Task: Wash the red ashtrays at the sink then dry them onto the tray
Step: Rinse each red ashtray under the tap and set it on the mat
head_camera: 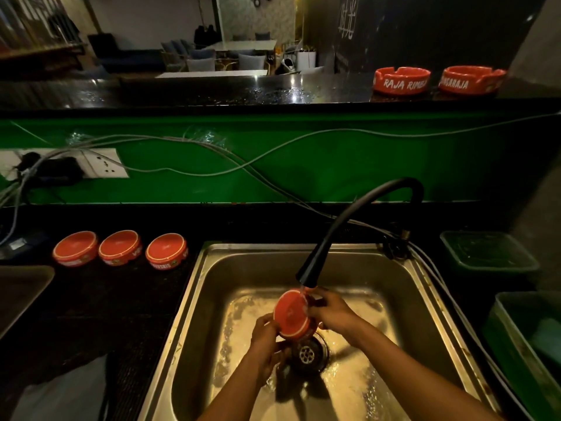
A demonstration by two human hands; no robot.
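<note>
We hold one ashtray [292, 314] under the tap [306, 273] in both hands, left [267, 335] and right [332, 311]; three [121, 247] wait upside down left of it, two [402, 80] unwashed beyond.

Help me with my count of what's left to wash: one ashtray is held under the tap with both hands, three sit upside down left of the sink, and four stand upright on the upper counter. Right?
Not quite: the head view shows two upright ashtrays on the upper counter, not four. The rest holds: the left hand and right hand hold one ashtray under the tap, and three upside-down ashtrays sit left of the sink.
</note>
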